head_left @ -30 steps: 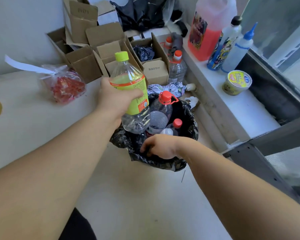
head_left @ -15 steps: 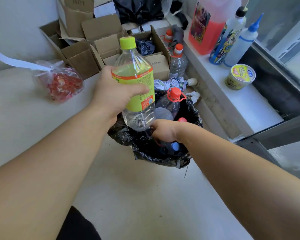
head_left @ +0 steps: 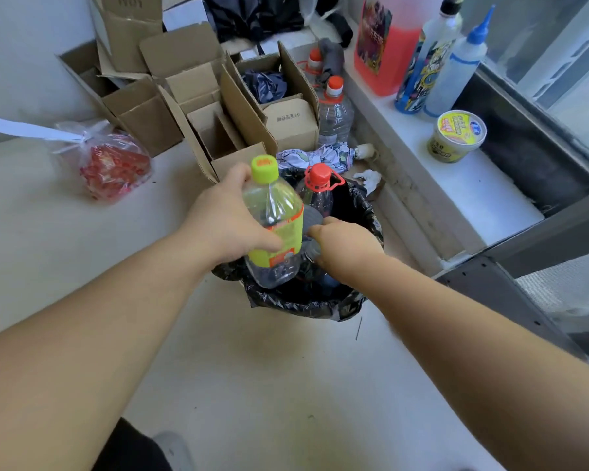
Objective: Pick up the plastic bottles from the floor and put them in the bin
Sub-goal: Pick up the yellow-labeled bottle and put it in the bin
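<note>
Holding the green-capped bottle (head_left: 275,222) upright in my closed left hand (head_left: 223,220), I judged lowering base-first into the bin (head_left: 306,302) best; my right hand (head_left: 346,244) curled inside, its hold unclear.

bottle (head_left: 275,212): clear glossy plastic, yellow-green label
bin liner (head_left: 300,300): black crinkled glossy plastic
boxes (head_left: 198,107): matt brown cardboard
floor (head_left: 245,368): smooth, pale, matt
bag (head_left: 114,161): thin clear plastic
</note>
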